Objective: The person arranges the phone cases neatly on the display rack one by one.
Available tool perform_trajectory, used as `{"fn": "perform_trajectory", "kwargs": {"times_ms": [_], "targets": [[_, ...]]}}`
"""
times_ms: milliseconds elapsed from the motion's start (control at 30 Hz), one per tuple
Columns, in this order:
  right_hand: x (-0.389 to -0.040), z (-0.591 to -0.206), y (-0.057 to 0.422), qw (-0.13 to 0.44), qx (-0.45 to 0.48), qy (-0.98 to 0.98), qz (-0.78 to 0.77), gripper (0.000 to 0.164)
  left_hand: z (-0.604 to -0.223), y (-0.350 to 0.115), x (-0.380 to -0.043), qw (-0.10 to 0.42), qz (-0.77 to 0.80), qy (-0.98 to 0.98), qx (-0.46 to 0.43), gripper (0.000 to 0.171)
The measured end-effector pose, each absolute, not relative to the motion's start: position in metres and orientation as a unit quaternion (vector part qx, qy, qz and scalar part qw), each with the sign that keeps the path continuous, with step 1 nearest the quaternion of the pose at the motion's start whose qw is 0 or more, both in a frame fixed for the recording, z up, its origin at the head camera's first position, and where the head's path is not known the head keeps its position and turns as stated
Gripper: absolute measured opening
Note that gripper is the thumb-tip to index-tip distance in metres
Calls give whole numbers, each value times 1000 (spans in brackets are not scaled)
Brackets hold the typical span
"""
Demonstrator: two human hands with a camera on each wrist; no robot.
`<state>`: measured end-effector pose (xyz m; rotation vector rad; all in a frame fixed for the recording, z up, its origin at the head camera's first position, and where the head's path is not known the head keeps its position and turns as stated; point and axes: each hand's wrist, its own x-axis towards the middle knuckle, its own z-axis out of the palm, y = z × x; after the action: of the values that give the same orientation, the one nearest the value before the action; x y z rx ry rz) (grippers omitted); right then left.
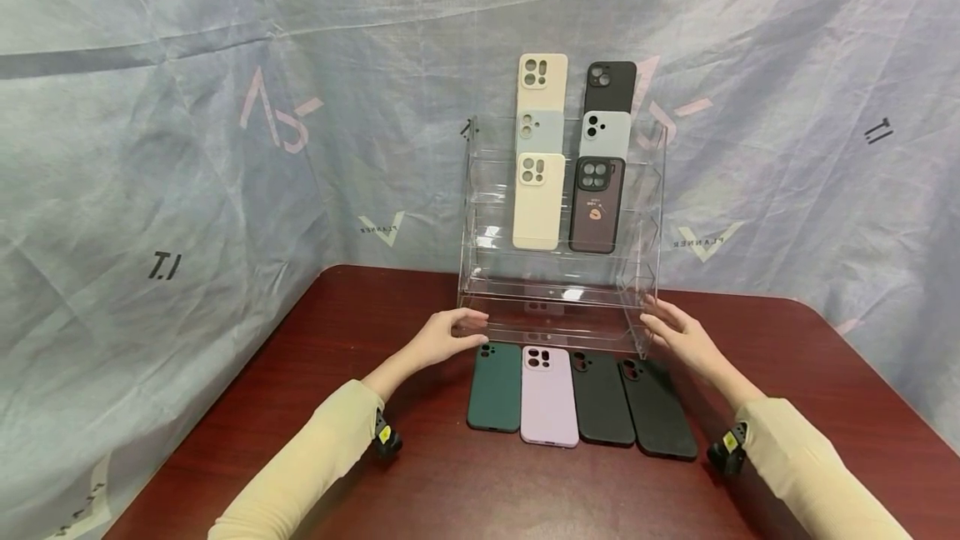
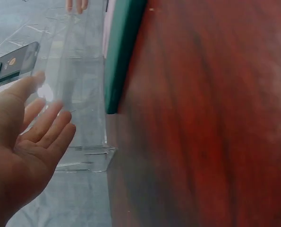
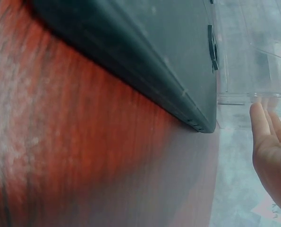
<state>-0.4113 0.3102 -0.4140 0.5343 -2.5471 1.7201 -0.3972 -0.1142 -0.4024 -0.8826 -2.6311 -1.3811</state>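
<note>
A clear acrylic display rack stands on the table between both hands. My left hand is at its front left corner, fingers loosely extended and nothing in them; the left wrist view shows its palm beside the clear plastic. On the other side, my right hand has its fingertips right at the rack's side wall. In front of the rack lie a green phone case, a lilac phone case and two black phone cases, side by side in a row.
Two columns of phone cases stand in the rack's upper tiers, among them a cream case and a dark see-through case in front. Its lower tiers hold none. Grey printed cloth hangs behind the reddish-brown table.
</note>
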Motion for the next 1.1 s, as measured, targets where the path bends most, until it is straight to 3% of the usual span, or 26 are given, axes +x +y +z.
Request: {"fn": "perform_trajectory", "kwargs": {"times_ms": [233, 600, 1100], "targets": [[-410, -413, 309, 11, 170, -813, 556, 64, -411, -115, -399, 6, -429, -856, -287, 41], [-413, -415, 309, 7, 165, -815, 555, 64, -414, -114, -396, -67, -368, -879, -296, 39], [-413, -416, 311, 9, 163, -815, 556, 65, -416, -118, -390, -88, -360, -880, -297, 31]]}}
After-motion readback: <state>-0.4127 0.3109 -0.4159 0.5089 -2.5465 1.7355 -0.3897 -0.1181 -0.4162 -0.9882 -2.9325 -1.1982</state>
